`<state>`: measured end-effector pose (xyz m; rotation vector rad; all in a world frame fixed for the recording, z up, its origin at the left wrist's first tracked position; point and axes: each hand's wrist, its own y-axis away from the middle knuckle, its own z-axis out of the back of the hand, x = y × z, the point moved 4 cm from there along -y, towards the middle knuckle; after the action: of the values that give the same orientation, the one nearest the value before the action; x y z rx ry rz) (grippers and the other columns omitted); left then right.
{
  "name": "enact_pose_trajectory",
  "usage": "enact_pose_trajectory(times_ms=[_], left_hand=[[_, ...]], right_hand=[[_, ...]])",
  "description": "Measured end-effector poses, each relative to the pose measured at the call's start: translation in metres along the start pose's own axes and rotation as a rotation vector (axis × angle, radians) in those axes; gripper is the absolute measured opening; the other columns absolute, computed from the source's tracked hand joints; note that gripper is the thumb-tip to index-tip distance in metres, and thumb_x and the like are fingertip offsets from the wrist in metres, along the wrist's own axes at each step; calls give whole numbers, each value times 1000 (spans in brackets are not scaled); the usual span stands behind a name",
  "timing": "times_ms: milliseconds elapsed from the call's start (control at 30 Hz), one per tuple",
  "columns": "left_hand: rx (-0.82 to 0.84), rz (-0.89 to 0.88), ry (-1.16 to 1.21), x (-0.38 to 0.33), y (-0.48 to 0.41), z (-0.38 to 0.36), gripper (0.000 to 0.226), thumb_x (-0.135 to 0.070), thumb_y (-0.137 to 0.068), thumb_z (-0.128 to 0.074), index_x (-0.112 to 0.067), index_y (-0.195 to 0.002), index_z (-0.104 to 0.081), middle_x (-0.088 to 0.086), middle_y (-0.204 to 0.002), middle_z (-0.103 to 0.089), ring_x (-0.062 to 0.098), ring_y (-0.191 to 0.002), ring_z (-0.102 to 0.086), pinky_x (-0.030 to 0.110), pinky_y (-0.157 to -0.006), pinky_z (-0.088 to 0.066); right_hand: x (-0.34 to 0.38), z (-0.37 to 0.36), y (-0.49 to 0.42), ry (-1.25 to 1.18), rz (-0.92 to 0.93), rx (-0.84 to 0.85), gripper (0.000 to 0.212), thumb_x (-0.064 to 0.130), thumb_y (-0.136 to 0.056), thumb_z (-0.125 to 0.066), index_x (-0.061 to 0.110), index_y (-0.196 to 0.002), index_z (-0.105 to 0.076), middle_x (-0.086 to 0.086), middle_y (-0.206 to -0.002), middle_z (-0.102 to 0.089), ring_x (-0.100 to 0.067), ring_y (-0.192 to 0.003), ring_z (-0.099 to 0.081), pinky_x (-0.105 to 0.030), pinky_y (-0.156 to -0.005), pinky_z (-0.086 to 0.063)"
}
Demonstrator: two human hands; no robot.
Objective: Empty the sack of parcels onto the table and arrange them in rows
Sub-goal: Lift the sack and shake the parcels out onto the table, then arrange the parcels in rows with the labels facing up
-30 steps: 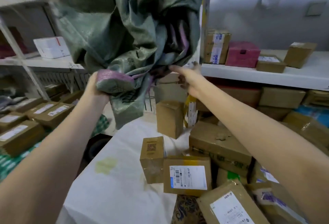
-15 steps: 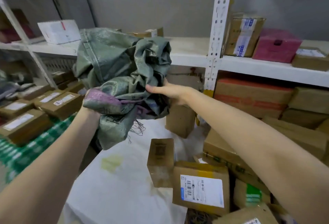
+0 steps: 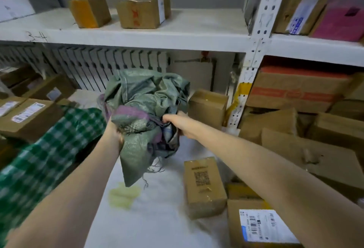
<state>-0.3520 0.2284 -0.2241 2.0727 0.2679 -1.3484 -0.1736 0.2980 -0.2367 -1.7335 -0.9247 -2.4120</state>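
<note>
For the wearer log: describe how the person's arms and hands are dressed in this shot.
Both forearms are bare for as far as the frame shows: no sleeves or cuffs. The left hand and right hand wear no gloves. No watch, bracelet or bandage shows on either wrist. Most fingers are hidden in the sack's folds, so rings cannot be ruled out.

Both bare arms were extended toward twelve o'clock. The left hand [image 3: 115, 135] was clenched at eleven o'clock; the right hand [image 3: 177, 122] was closed at one o'clock, knuckles raised.
</note>
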Motion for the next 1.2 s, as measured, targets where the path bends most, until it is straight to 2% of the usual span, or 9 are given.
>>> enact_pose_trajectory(times_ms=[133,333,467,567,633,733,900,1067,1200], left_hand=[[112,82,-120,24,-8,1,59,-16,-107,-25,-14,-66,-67,7,-70,-69,17,-53,-63,17,-39,-48],[-71,361,-651,81,-46,41,33,-13,-101,-43,-1,-132,-46,24,-119,-57,36,-122,-51,37,-90,-47],[-253,47,-960,35,-55,32,78,-36,-86,-69,-4,-146,-31,25,-148,-30,43,-135,-34,45,-105,-38],[164,-170,-1263,11,-43,-22,105,-71,-67,-70,-32,-151,-23,14,-157,-17,40,-144,-20,51,-115,-28],[468,-75,-1713,34,-35,-38,114,-78,-59,-69,-43,-152,-12,9,-161,-2,42,-147,-2,57,-117,-18],[560,59,-1919,83,-41,-34,123,-64,-63,-78,-43,-152,4,8,-161,14,43,-146,15,64,-115,-14],[467,26,-1927,126,-52,-19,114,-47,-69,-82,-44,-152,-4,3,-161,14,37,-148,11,72,-109,-15],[434,8,-1960,144,-59,-20,92,-29,-82,-72,-41,-152,-13,1,-162,13,36,-148,6,69,-111,-17],[465,8,-2014,146,-67,-26,87,-24,-85,-68,-36,-152,-15,0,-162,11,35,-149,5,69,-111,-18]], right_hand=[[-24,-12,-37,198,-147,130,61,37,-48,-64,6,-100,-56,-11,-95,-50,-24,-84,-49,-36,-69,-37],[-47,-18,-38,736,-225,278,41,4,-96,-37,20,-65,-15,-1,-64,-9,-15,-56,-3,-34,-61,-4],[-65,-22,-58,905,-192,292,40,0,-96,-32,18,-62,-22,-4,-61,-14,-15,-55,-7,-33,-56,-8],[-81,-25,-72,814,-266,281,21,12,-97,-38,6,-83,-52,-11,-78,-47,-19,-62,-37,-28,-64,-31],[-75,-19,-61,808,-344,274,38,31,-97,-46,6,-126,-50,-14,-119,-55,-27,-93,-58,-32,-84,-49],[-33,8,-32,1103,-295,221,41,45,-88,-63,13,-110,-51,-5,-92,-56,-23,-81,-59,-33,-69,-52],[38,89,-31,1304,202,-588,71,29,-77,-73,7,-134,-38,-14,-129,-49,-33,-121,-48,-41,-87,-43],[-10,142,-59,1174,-163,-324,135,67,-57,-78,9,-151,0,-23,-158,3,-39,-147,2,-59,-114,-11],[-11,147,-60,1217,-83,-413,120,64,-51,-82,12,-139,-19,-16,-140,-30,-35,-132,-31,-51,-104,-36]])
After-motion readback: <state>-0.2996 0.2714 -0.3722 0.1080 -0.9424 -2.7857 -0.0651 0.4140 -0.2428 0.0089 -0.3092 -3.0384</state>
